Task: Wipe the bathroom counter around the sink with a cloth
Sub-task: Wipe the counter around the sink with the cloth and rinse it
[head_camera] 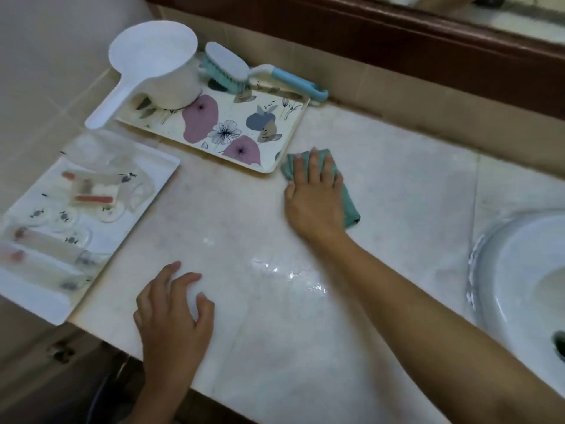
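We judge wiping partway: right grip [315,197] presses flat on folded teal cloth [351,208]; pale marble table [275,301] behind it gleams wet; left grip [174,313] released.

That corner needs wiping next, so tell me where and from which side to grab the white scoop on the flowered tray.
Take the white scoop by its long flat handle, coming from the front left. The handle juts free past the flowered tray's edge over the counter, while the bowl is wide and a brush sits close at its right side.

Green cloth [348,206] flat on counter [397,185]
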The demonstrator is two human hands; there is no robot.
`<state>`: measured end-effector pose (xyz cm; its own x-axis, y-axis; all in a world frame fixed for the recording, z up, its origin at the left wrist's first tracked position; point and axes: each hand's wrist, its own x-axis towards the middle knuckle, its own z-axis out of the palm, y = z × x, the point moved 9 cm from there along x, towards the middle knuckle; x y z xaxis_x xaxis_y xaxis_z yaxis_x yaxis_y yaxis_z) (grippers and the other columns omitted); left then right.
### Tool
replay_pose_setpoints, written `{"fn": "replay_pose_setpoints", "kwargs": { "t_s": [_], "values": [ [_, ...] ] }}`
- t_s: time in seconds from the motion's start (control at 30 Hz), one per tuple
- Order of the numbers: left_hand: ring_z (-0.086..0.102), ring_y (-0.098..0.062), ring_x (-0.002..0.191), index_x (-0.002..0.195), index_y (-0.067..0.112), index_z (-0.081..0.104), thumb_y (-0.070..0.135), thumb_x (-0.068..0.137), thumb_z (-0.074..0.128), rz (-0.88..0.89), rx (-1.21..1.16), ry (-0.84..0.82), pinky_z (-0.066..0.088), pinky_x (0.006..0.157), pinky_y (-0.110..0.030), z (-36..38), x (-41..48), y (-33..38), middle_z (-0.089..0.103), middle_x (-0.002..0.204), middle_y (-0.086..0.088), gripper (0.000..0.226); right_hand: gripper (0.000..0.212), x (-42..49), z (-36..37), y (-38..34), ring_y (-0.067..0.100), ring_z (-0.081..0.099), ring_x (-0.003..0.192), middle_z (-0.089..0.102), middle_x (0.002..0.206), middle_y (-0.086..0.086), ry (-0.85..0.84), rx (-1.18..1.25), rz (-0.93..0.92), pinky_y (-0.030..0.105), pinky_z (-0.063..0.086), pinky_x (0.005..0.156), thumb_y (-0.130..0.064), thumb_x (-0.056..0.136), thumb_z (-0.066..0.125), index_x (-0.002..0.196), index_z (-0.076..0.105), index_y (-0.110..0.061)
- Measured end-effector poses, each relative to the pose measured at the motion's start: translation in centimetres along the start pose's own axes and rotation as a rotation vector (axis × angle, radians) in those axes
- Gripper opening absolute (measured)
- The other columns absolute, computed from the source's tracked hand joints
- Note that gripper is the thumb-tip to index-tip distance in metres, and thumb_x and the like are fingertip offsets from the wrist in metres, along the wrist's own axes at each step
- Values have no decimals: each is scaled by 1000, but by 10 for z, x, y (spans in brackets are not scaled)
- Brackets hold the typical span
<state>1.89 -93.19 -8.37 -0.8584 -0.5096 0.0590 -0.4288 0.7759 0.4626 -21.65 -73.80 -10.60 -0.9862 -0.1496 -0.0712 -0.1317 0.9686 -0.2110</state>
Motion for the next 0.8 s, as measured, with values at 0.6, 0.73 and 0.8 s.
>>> {"fn": "replay_pose_setpoints", "kwargs": {
  "t_s": [0.6,0.73,0.8],
  "values": [
    [40,-13,124,108,31,66,15,86,41,94,-402,-55,30,103,-30,0,3,31,54,132,14,37,57,-109,-23,18,25,-5,148,1,162,0,29,-20,3,49,5,117,-37,99,23,153,10,-28],
    [47,-6,117,119,35,57,2,97,38,-37,-874,-106,37,104,-30,-40,-34,25,52,127,9,44,56,-215,-11,-62,25,2,149,9,162,-2,27,36,-452,50,11,118,-32,98,28,153,17,-28],
    [50,-2,113,117,38,58,8,96,40,-60,-902,-91,40,96,-25,-45,-50,12,55,126,8,41,54,-266,17,-91,24,5,148,14,161,-2,-81,23,-675,48,9,117,-33,98,31,151,20,-28]
  ]
}}
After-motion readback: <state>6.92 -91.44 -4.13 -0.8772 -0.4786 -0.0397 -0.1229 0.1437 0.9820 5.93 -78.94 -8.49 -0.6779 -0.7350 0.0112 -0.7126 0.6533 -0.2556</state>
